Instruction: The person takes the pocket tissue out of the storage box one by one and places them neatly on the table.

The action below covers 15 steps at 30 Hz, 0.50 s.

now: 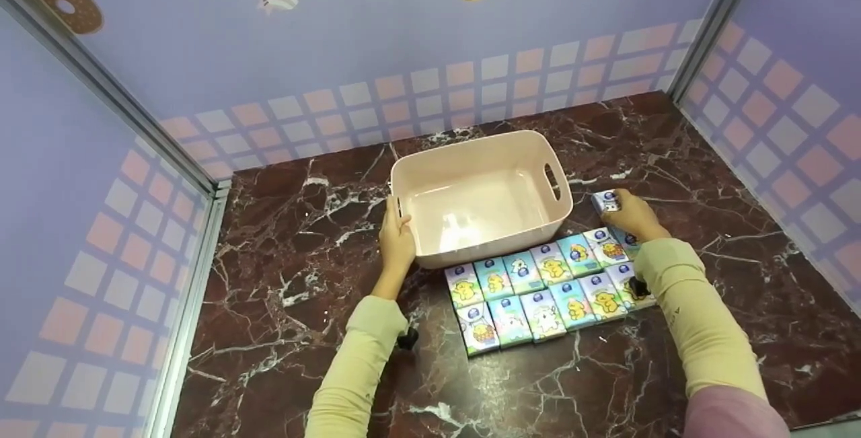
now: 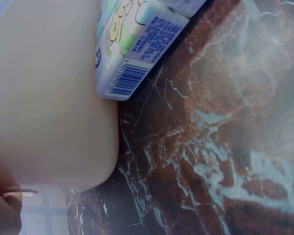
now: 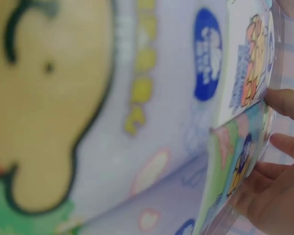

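A pale pink plastic basin (image 1: pixel 481 202) with handle slots stands on the marble-patterned surface. My left hand (image 1: pixel 395 239) grips its left end at the slot, thumb over the rim; the left wrist view shows part of that hand (image 2: pixel 4 213) beside the basin wall (image 2: pixel 49 107). In front of the basin lie two rows of small cartoon-printed tissue packs (image 1: pixel 540 315), edge to edge. Beyond their right end, my right hand (image 1: pixel 632 214) holds a tissue pack (image 1: pixel 604 202) by its side. Up close in the right wrist view, the fingers of the right hand (image 3: pixel 274 186) reach along the packs.
Lilac walls (image 1: pixel 377 27) with a checked border enclose the surface at the back, left and right. The dark red marble surface (image 1: pixel 289 303) extends around the basin and packs. A metal corner post (image 1: pixel 706 27) stands at back right.
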Available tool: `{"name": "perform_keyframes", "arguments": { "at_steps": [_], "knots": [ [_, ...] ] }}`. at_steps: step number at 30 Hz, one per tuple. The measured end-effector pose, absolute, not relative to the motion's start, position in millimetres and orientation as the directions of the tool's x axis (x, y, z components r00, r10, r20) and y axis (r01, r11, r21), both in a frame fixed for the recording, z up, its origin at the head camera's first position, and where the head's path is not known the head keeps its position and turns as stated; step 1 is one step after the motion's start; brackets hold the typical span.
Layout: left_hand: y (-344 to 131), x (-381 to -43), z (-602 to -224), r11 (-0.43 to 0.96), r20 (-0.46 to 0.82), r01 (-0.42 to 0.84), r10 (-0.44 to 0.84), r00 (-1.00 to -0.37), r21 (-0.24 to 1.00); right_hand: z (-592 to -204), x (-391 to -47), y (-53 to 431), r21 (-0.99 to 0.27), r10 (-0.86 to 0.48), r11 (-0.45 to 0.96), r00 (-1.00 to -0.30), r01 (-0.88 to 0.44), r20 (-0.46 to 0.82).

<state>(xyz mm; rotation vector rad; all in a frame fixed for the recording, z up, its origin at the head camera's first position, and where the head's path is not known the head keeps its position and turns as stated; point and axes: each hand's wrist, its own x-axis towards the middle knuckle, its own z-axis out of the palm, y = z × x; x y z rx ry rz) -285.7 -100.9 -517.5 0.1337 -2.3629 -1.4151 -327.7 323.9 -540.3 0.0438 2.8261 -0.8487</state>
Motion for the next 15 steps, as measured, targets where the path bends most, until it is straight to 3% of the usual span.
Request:
{"name": "perform_keyframes", "arguments": {
  "at_steps": [15],
  "knots": [
    [-98, -286, -513, 0.497, 0.287, 0.113, -0.29, -0.913, 0.86, -527, -321, 318, -0.453, 0.074, 0.878, -0.979, 0.153, -0.188]
  ]
}}
